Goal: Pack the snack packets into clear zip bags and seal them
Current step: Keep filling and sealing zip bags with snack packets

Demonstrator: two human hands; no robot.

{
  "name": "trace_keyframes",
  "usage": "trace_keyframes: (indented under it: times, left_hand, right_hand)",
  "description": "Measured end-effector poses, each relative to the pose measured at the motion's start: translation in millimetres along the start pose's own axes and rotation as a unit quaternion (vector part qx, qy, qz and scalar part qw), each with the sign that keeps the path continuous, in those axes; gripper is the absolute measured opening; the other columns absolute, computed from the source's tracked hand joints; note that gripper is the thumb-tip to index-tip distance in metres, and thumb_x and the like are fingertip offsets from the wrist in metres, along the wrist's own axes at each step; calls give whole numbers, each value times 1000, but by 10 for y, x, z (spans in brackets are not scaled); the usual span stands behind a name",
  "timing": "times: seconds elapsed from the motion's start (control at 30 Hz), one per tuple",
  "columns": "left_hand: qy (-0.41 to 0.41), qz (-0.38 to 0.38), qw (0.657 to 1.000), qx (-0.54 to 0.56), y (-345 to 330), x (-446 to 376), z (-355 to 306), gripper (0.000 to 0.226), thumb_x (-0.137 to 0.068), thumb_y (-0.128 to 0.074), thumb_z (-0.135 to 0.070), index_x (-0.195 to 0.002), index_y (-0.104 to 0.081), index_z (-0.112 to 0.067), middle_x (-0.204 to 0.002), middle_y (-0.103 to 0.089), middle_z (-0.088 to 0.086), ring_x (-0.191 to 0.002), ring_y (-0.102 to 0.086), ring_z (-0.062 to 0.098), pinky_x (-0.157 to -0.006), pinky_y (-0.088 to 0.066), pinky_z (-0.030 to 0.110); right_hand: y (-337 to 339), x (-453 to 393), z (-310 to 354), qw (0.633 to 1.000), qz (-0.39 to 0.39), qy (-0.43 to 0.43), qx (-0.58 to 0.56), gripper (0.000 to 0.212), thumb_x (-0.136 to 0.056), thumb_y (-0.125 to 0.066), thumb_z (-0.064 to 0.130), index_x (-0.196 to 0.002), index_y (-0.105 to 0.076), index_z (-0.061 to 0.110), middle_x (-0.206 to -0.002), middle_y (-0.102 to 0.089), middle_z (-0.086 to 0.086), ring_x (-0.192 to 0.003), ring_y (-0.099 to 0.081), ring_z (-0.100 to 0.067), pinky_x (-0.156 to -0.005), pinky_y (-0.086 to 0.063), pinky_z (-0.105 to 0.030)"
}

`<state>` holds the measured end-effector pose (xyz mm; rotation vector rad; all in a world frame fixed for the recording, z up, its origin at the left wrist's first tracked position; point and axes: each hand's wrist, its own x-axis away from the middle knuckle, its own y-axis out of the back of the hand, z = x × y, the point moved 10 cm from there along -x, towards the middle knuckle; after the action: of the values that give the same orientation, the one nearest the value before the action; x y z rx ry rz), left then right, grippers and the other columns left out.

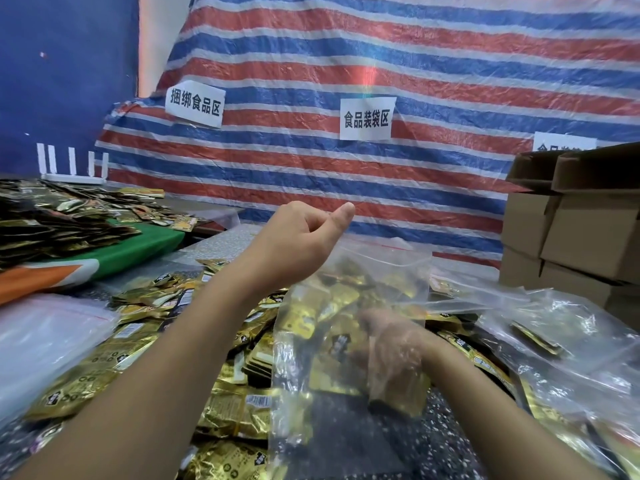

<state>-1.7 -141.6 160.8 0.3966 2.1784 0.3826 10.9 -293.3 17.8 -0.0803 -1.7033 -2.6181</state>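
Head view over a speckled counter (450,441) heaped w/ gold snack packets (104,362). Left hand (298,237) is raised, fingers curled, pinching the top edge of a clear zip bag (346,327) that hangs upright at center. Right hand (394,344) is inside the bag among gold packets; its grip can't be told thru the plastic. More clear bags (571,341) lie at right, cardboard boxes (575,237) behind them. Striped tarp (381,64) w/ paper signs (367,119) in back.
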Motion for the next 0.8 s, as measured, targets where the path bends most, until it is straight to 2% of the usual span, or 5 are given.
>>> trace_keyframes:
  times: [0.13,0.3,0.43,0.57,0.8]
  left_hand:
    - [4,12,1000,-7,-30,9,11,63,-102,-45,-43,-48,-34,-10,-43,-25,-5,-38,-20,9,-42,-23,18]
    - [13,41,999,-34,-148,25,51,63,-102,-46,-39,-53,-33,-2,-49,-25,2,-42,-19,13,-45,-27,21]
    - [38,64,997,-29,-210,56,64,58,-102,-47,-36,-52,-37,-8,-47,-25,-2,-42,-21,14,-85,-53,52]
    - [34,69,997,-31,-288,72,31,61,-102,-47,-34,-58,-35,5,-50,-27,3,-44,-23,16,-49,-38,17]
    - [20,65,998,-17,-306,69,31,62,-103,-46,-36,-54,-33,2,-50,-26,3,-44,-21,16,-48,-27,28]
  right_hand:
    - [375,119,-278,952,-103,-2,-287,26,-77,-76,8,-103,-69,6,-93,-73,-13,-78,-72,-26,-61,-56,-31]
    - [886,323,-530,790,-236,9,-566,20,-80,-68,-3,-99,-67,4,-85,-77,-12,-70,-75,-21,-52,-57,-28]
    - [1156,482,-547,681,-289,46,-671,14,-94,-62,7,-108,-63,7,-89,-78,-6,-78,-76,-17,-57,-59,-29]
    - [1276,635,-378,546,-267,123,-785,21,-100,-53,18,-114,-62,5,-94,-78,-8,-86,-76,-16,-65,-60,-25]
    - [1426,780,-34,608,-273,213,-714,48,-89,-60,22,-136,-53,11,-109,-74,-6,-98,-73,-20,-93,-57,-40]
